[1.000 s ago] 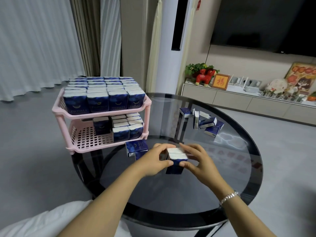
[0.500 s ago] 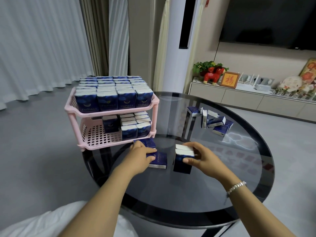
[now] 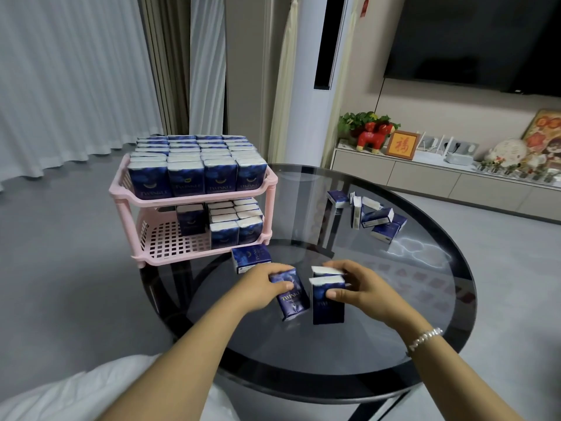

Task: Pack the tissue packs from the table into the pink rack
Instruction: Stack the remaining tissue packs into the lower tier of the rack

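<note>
left hand (image 3: 263,285): curled over a tilted tissue pack (image 3: 290,294), thumb laid on its front face, fingers wrapped round its top edge; pack is gripped, lower end at the worktop.
right hand (image 3: 358,286): clamped on two upright packs (image 3: 328,294) set one behind the other, thumb pressed on the front face of the near one, fingers curled over the far side.
gap between held packs: small; tilted pack just beside the upright pair, contact cannot be told.
flat pack (image 3: 250,257): laid on its side on the worktop, just in front of the rack's lower shelf, near the left hand, not touched.
loose packs (image 3: 368,215): a scattered cluster on the far right of the worktop, some upright, some flat, well apart from the hands.
pink rack (image 3: 194,200): two shelves, stood at the left far edge of the worktop.
top shelf: filled with upright packs in four columns.
lower shelf: partly filled, packs stacked at the right half and one at the back middle; slotted floor exposed at the left.
worktop (image 3: 334,360): round dark glass, reflective.
bracelet (image 3: 424,338): worn on the right wrist.
background: tv cabinet (image 3: 440,180) with ornaments at the right, curtains (image 3: 76,71) at the left.
</note>
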Demonstrator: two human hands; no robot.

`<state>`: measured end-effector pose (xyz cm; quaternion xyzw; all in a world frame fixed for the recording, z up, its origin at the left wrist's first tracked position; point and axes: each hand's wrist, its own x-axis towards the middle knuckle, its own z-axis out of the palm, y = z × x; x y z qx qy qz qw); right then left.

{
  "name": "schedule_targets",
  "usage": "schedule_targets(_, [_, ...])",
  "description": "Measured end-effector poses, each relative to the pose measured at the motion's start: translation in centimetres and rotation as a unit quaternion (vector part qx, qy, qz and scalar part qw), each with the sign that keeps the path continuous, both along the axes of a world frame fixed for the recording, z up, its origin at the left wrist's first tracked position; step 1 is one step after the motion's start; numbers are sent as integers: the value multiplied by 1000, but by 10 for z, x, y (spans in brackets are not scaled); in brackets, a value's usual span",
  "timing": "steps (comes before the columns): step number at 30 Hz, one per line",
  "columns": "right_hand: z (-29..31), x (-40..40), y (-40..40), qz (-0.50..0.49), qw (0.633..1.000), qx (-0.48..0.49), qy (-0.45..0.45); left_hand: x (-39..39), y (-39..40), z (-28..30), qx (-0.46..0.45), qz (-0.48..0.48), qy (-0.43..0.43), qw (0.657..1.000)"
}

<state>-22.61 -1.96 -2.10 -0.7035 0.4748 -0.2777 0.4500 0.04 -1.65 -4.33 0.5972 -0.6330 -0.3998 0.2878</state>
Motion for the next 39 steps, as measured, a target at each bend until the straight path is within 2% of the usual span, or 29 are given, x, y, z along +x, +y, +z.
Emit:
schedule_targets(2, [0,0,2,2,1000,0,-10,-3,-1,1,-9,14,42,999])
schedule_targets(7, [5,0,2,27,999,1,-26,1,-5,4,-53,119,126,983])
schedule_targets(12, [0,17,2,25,994,-78,69,-4,-3,10,-49,41,161,985])
schedule_targets(18, [-8,26,2,16,991,-96,88,-6,1,11,-7,-36,151,988])
schedule_targets(23, [-4,29,-5,61,983,-108,135,-6,0,10,27,-36,135,990])
schedule_targets(27, [1,29,-9,85,975,-121,163,-10,0,11,44,-26,172,984])
schedule_targets(29, [3,30,-11,75,977,-119,161,-10,0,14,8,20,156,988])
schedule_targets(31, [4,31,-12,70,978,-113,161,-3,-3,13,-59,124,117,984])
schedule_targets(34, [6,33,-14,76,979,-104,160,15,-8,3,-142,273,38,951])
schedule_targets(36, [6,34,-15,79,979,-100,158,23,-10,-6,-118,313,-28,942])
schedule_targets(39, [5,35,-17,73,982,-82,151,26,-10,-14,-55,313,-81,945])
